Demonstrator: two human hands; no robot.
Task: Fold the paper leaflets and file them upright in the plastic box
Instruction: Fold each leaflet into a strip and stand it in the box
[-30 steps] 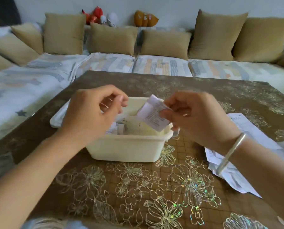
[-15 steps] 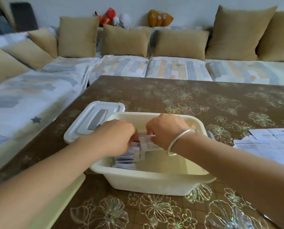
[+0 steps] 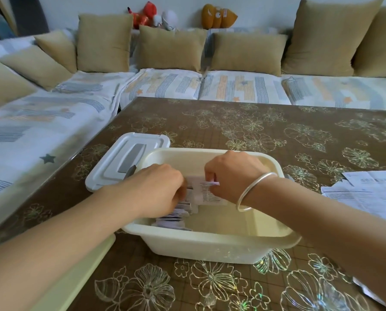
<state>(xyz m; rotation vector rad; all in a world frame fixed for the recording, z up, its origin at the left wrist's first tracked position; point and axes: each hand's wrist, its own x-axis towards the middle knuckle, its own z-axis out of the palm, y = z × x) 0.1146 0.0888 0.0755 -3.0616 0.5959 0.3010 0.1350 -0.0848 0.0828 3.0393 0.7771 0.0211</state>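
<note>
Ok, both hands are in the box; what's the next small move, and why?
Probably seat the folded leaflet beside the filed row and release: the right hand pinches it upright inside the plastic box, while the left hand touches the row.

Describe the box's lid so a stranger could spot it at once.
On the brown flowered table stands a cream plastic box. The lid lies flat by its far left corner. Whiter than the box, it has a grey handle strip.

Table (image 3: 232,122): box (image 3: 210,245), lid (image 3: 111,173), leaflets (image 3: 371,191).
</note>
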